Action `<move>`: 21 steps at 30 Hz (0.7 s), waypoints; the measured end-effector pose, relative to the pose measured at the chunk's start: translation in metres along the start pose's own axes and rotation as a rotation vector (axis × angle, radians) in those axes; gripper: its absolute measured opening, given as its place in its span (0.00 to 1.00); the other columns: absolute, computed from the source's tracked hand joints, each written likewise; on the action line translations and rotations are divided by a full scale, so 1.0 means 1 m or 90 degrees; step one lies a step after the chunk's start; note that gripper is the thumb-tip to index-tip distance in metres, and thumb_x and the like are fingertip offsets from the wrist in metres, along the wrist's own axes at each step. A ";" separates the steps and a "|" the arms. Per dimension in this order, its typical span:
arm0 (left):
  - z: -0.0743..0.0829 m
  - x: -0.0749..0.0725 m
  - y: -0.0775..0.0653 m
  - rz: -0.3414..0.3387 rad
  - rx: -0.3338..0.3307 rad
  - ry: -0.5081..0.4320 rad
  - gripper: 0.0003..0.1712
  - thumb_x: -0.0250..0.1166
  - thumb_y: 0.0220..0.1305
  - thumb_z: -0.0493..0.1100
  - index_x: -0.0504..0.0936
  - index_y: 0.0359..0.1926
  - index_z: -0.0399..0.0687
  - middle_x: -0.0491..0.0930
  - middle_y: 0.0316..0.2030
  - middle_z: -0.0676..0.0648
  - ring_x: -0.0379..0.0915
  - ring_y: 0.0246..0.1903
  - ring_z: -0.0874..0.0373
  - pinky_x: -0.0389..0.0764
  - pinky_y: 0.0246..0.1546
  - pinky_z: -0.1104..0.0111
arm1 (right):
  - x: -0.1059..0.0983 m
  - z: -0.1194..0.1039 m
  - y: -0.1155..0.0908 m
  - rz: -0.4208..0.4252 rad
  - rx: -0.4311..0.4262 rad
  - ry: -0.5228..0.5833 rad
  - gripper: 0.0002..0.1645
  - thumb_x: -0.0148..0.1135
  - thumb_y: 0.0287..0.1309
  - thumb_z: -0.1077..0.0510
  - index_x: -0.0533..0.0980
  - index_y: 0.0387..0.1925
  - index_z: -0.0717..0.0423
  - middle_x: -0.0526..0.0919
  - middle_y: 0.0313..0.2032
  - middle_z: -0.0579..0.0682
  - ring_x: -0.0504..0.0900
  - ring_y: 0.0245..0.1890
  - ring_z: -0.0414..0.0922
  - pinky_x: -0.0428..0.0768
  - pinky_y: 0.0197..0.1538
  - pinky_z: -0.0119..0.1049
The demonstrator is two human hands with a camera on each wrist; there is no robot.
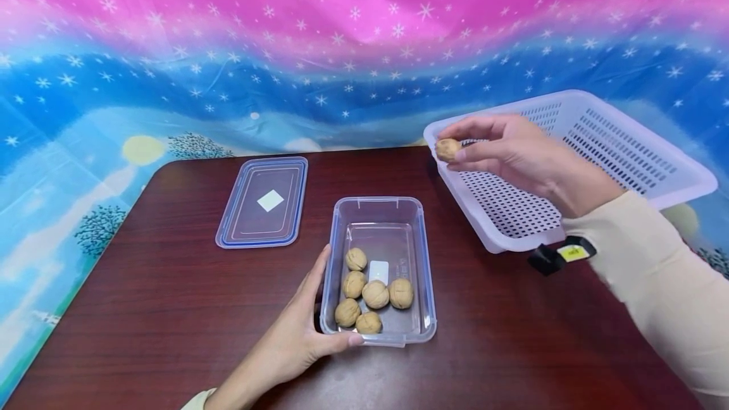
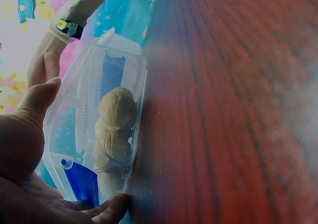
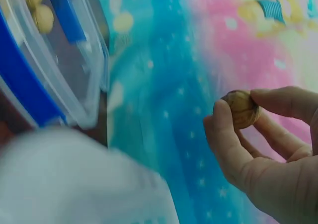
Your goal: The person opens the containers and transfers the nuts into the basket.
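Note:
My right hand [image 1: 515,150] pinches a walnut [image 1: 448,150] between thumb and fingertips, above the left rim of a white plastic basket [image 1: 495,242]. In the right wrist view, the same walnut [image 3: 242,109] shows plainly between the fingertips. My left hand [image 1: 296,334] grips the near left corner of a clear plastic container [image 1: 429,296], thumb on the front rim and fingers along the left side. Several walnuts [image 1: 375,294] lie at the near end and left side of the container. The left wrist view shows walnuts [image 2: 117,109] through its wall.
A clear lid with a blue seal [image 1: 262,201] lies flat on the dark wooden table [image 1: 171,283], left of and behind the container. A patterned cloth [image 1: 353,49] hangs behind the table. The basket stands on the right.

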State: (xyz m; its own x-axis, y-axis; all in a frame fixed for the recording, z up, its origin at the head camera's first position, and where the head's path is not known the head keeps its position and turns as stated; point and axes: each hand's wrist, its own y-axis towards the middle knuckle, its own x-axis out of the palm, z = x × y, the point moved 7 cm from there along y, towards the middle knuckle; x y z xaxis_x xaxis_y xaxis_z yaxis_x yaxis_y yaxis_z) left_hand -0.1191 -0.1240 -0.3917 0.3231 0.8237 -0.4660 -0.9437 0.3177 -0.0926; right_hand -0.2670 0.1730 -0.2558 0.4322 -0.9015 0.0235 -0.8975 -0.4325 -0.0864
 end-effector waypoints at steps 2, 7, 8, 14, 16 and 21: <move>0.000 0.000 0.000 0.000 0.004 0.006 0.74 0.84 0.50 0.56 0.41 0.86 0.64 0.56 0.81 0.44 0.63 0.74 0.49 0.62 0.75 0.53 | -0.012 -0.002 0.005 -0.013 -0.003 0.003 0.21 0.61 0.68 0.72 0.84 0.57 0.55 0.82 0.55 0.53 0.86 0.52 0.47 0.86 0.56 0.39; -0.003 -0.001 0.000 0.000 -0.016 0.005 0.76 0.85 0.48 0.57 0.40 0.85 0.68 0.54 0.82 0.48 0.63 0.74 0.52 0.61 0.76 0.50 | -0.038 0.000 0.020 -0.019 0.011 -0.009 0.19 0.60 0.70 0.71 0.86 0.55 0.53 0.84 0.53 0.51 0.85 0.53 0.47 0.85 0.56 0.38; -0.004 -0.001 0.001 -0.001 -0.022 0.004 0.76 0.85 0.48 0.57 0.39 0.85 0.70 0.53 0.82 0.49 0.62 0.74 0.53 0.60 0.76 0.50 | -0.043 0.002 0.022 -0.017 0.017 -0.012 0.19 0.59 0.70 0.71 0.86 0.55 0.53 0.84 0.53 0.51 0.86 0.52 0.46 0.85 0.56 0.37; -0.005 0.000 0.000 -0.006 -0.031 0.004 0.76 0.85 0.48 0.58 0.38 0.85 0.71 0.51 0.83 0.50 0.61 0.75 0.52 0.59 0.76 0.45 | -0.067 0.013 0.037 -0.013 0.046 0.001 0.20 0.56 0.72 0.72 0.87 0.53 0.54 0.84 0.52 0.51 0.85 0.52 0.47 0.85 0.57 0.40; -0.005 0.000 0.000 -0.006 -0.033 0.000 0.76 0.85 0.48 0.58 0.38 0.85 0.72 0.51 0.83 0.50 0.61 0.75 0.52 0.58 0.76 0.45 | -0.074 0.017 0.040 -0.006 0.057 0.007 0.21 0.55 0.72 0.73 0.87 0.53 0.53 0.84 0.52 0.50 0.85 0.52 0.47 0.86 0.57 0.40; -0.005 -0.001 0.000 -0.006 -0.034 -0.004 0.76 0.85 0.48 0.58 0.38 0.84 0.74 0.51 0.82 0.51 0.62 0.75 0.53 0.59 0.75 0.44 | -0.089 0.026 0.048 0.009 0.091 -0.004 0.20 0.56 0.71 0.73 0.87 0.51 0.52 0.83 0.53 0.49 0.84 0.52 0.46 0.86 0.56 0.40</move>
State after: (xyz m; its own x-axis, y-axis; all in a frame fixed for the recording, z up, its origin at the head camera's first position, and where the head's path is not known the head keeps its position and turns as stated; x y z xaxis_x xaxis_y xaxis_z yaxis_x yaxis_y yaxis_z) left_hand -0.1200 -0.1271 -0.3959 0.3323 0.8235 -0.4597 -0.9430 0.3001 -0.1440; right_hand -0.3461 0.2333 -0.2881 0.4206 -0.9071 0.0152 -0.8821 -0.4127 -0.2272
